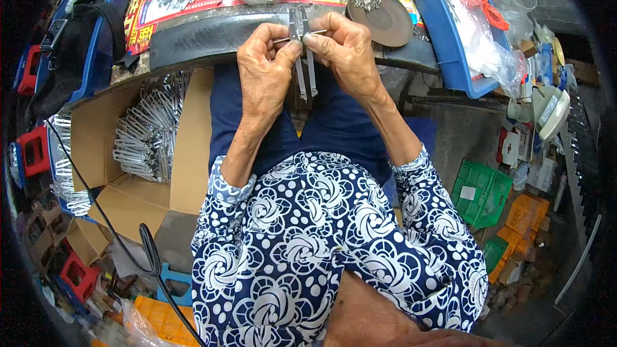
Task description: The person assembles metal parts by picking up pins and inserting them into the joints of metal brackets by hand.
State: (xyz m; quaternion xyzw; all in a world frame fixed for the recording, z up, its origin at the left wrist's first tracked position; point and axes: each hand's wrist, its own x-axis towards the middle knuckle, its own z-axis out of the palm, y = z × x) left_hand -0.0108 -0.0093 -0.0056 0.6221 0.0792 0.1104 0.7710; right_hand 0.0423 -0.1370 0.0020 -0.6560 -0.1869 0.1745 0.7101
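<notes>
Patterned shirt nearest. Left: open carton of metal parts, presumably for easy reach. Left hand and right hand: fingers pinched on slim metal strips at bench edge, probably steadying both sides. Right: round dish, small hardware likely handy.

Strips in carton — dish beside right hand.

The metal strips at upper centre are silver; the shirt below is navy with white swirling flowers and dots. Brown box left, blue tray upper right, green crate right; the blurred far-left stool seems red.
</notes>
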